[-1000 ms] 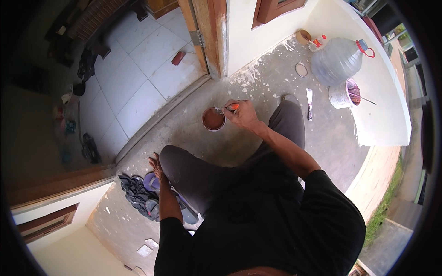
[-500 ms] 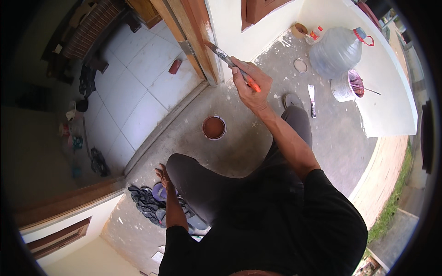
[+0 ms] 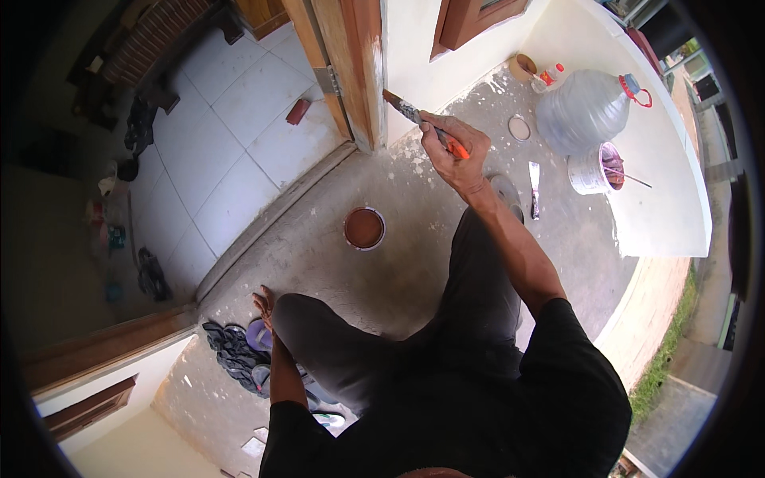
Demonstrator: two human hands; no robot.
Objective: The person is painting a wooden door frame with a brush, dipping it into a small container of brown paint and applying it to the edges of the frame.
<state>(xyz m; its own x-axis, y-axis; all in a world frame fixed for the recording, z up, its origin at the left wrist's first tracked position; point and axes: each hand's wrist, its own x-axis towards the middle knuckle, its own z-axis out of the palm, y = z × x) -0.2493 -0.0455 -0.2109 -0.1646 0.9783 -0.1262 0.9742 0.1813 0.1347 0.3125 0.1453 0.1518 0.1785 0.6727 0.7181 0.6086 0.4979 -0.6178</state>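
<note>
right hand (image 3: 465,169) of the person is pinching a brush (image 3: 409,111), thumb and fingers pressed around its orange handle. the brown tip is at the border where the wooden door frame (image 3: 358,72) meets the white wall (image 3: 410,40); from where i stand, i cannot tell whether it touches the wood, the wall, or neither.

what could go wrong, in my opinion, is a brown mark on the wall: a small slip of the wrist, or too much paint on the bristles, would be enough. drops could also fall on the floor, if the tip is too wet.

from the fingers, the brush points forward and to the left, so its tip lies beyond the hand. the open can (image 3: 383,231) of brown paint (image 3: 364,228) stands upright on the floor, nearer to the body and to the left of this hand, well apart from it. a careless knee or foot might tip it.

left hand (image 3: 264,306) is beside the left knee, its fingers loosely spread, with nothing in them that i can see; a purple sandal (image 3: 258,335) is near it. farther to the right lie a scraper (image 3: 535,190), then a white bucket (image 3: 586,174) and a big clear bottle (image 3: 582,111).
</note>
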